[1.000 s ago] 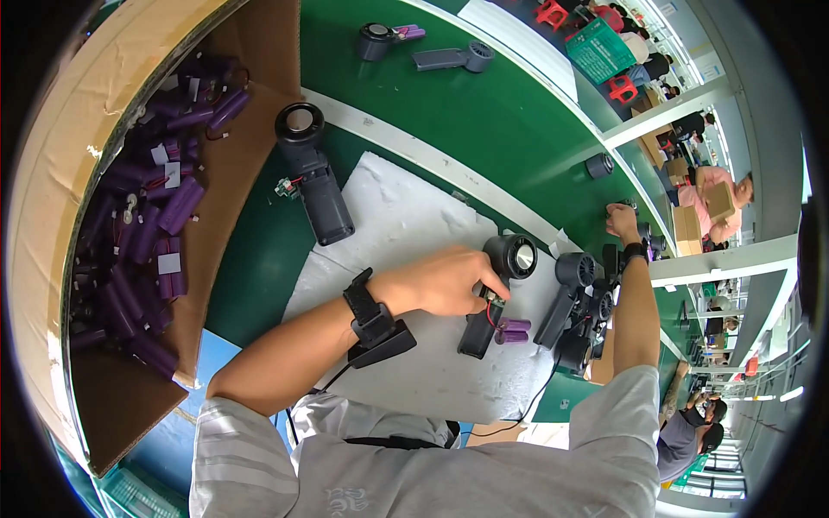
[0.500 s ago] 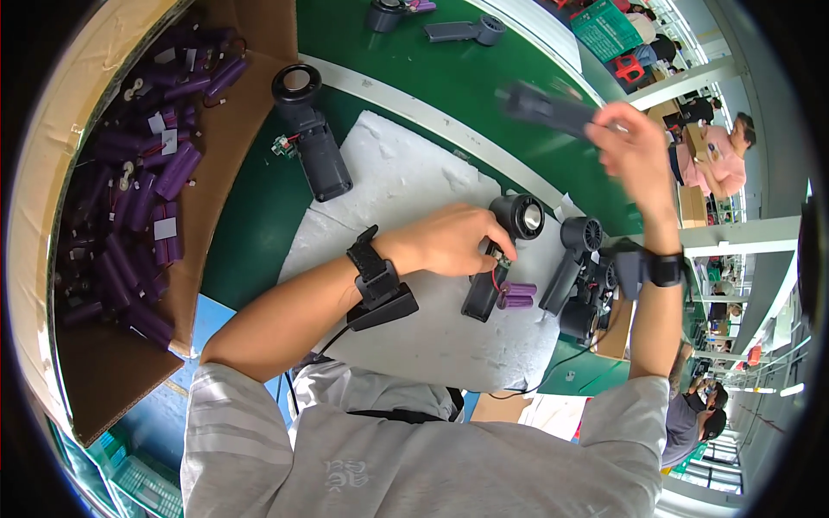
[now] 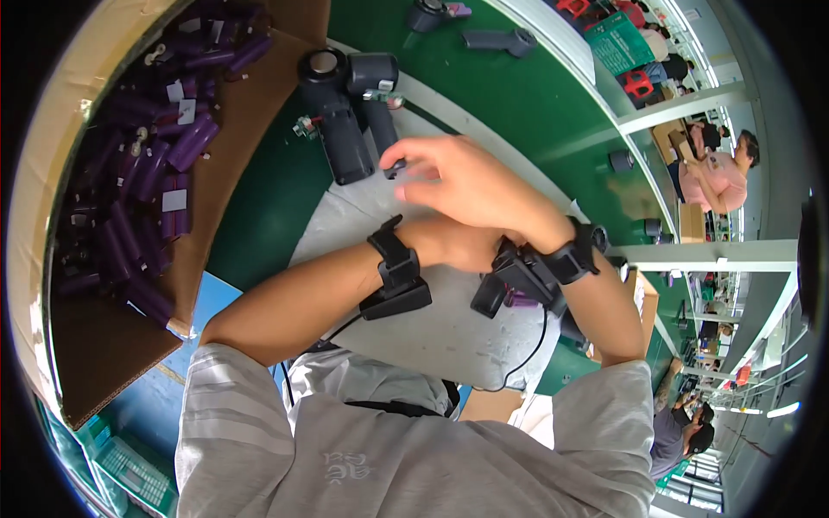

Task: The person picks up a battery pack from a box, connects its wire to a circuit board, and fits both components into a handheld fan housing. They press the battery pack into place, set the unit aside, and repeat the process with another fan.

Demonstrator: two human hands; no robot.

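My right hand [image 3: 453,177] reaches leftward across my left hand, its fingers closed round the lower end of a dark handheld fan [image 3: 375,76]. That fan, with a small green circuit board showing, lies beside another opened fan [image 3: 348,154] with its own board and wires. My left hand [image 3: 462,246] is low over the white foam sheet [image 3: 414,337]; the right forearm and wrist strap hide its fingers. Just past it, a dark fan handle [image 3: 488,300] and purple battery cells [image 3: 521,300] rest on the foam, partly covered.
At the left stands a cardboard box [image 3: 250,164] full of purple battery packs [image 3: 151,190]. Two more fan parts lie at the far side of the green table [image 3: 484,86]. A black cable [image 3: 540,354] runs over the foam's right side. Other people work at the right.
My right hand has swung from the upper right to the left, bringing the fan beside the other one. My left hand has stayed near the foam, now beneath the right arm.
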